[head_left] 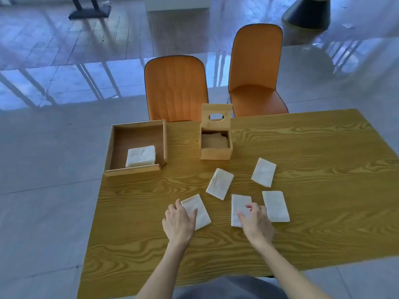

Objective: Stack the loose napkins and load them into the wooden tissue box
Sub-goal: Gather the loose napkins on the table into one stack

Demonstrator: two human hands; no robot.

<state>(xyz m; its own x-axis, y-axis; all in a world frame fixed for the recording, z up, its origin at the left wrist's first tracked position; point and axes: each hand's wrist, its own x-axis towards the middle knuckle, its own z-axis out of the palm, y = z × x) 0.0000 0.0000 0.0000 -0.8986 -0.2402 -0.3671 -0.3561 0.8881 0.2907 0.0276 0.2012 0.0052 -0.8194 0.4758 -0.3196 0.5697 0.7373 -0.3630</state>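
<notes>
Several folded white napkins lie loose on the wooden table (323,190). My left hand (179,223) rests flat on the left napkin (199,212), fingers spread over its near edge. On another napkin (238,207) lies my right hand (257,223), fingertips pressing it. Untouched are a napkin (219,183) in the middle, one (263,172) further right and one (276,206) beside my right hand. The wooden tissue box (216,151) stands behind them with its lid (216,114) raised, and napkins lie inside it.
A shallow wooden tray (114,147) at the table's far left corner holds a stack of napkins (140,156). Two orange chairs (176,87) (255,67) stand behind the table's far edge. The table's left edge drops to a grey floor.
</notes>
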